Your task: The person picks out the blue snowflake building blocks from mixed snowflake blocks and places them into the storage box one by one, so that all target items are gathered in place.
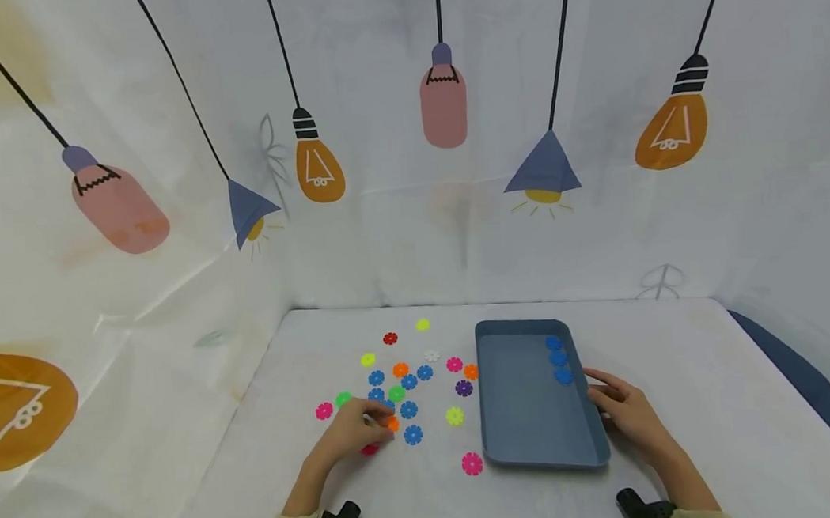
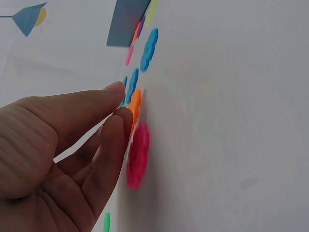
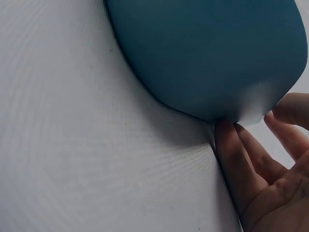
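While the left hand [image 1: 354, 431] is reaching down among the scattered plastic discs, its thumb and forefinger are closing narrowly on an orange disc [image 1: 392, 423], the fingertips [image 2: 121, 117] touching its edge in the left wrist view; whether the disc is lifted off the table I cannot tell. A red-pink disc [image 2: 138, 155] is lying just beside that hand, close under its fingers, and a blue disc [image 1: 413, 434] is sitting just past the orange one, toward the tray.

Over on the other side, the right hand [image 1: 627, 412] is resting against the right rim of a blue-grey tray [image 1: 532, 418]. Its fingers [image 3: 231, 159] are lying fairly straight along the tray's outer wall, touching it, not curled round anything. Three blue discs [image 1: 558, 359] are lined up inside the tray, along its far right wall.

Between the two hands, more discs are lying loose on the white table [image 1: 678, 354]: blue, orange, green, yellow, pink, purple and one white, most of them clustered left of the tray. A pink disc [image 1: 472, 464] is lying alone near the tray's near left corner, a yellow one [image 1: 422, 324] and a dark red one [image 1: 390, 338] are sitting farthest back, and another pink one [image 1: 324, 410] is marking the left edge of the scatter. Behind the table, a white sheet [image 1: 412, 212] printed with hanging lamps and bulbs is hanging as a backdrop.
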